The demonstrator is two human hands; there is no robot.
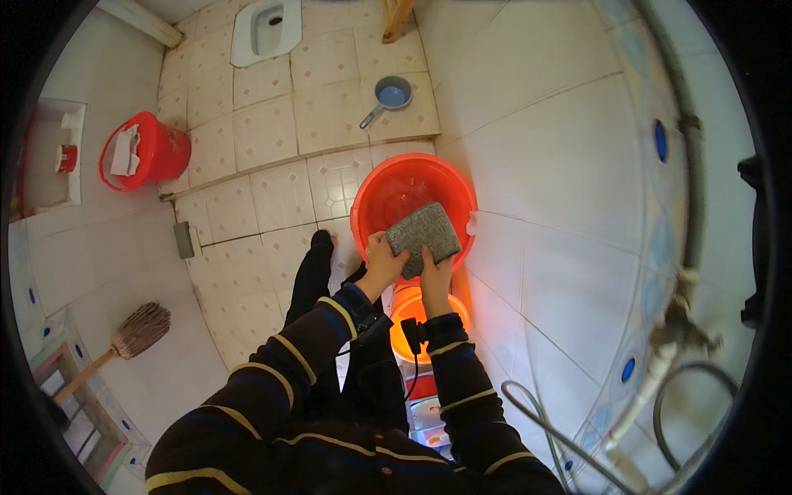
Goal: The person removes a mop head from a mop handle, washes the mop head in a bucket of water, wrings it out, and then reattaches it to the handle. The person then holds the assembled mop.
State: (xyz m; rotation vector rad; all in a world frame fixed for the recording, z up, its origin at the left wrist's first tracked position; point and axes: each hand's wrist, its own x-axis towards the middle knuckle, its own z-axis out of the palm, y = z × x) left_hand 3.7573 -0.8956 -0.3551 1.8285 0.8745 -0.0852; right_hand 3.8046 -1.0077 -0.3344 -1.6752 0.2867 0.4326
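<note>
Fingers of both hands grip a flat grey cloth [423,237].

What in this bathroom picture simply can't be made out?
- Inside of the large orange basin, head view: the grey cloth covers part of it.
- Smaller orange bucket: wrists hide its middle.
- Palm sides of the left hand and right hand: turned away.
- Red bin's contents: too small.
- Broom handle: cut off by the picture's dark rim.

Rough grey cloth [423,237], glossy orange plastic basin [375,198], shiny tiled floor [264,132].
</note>
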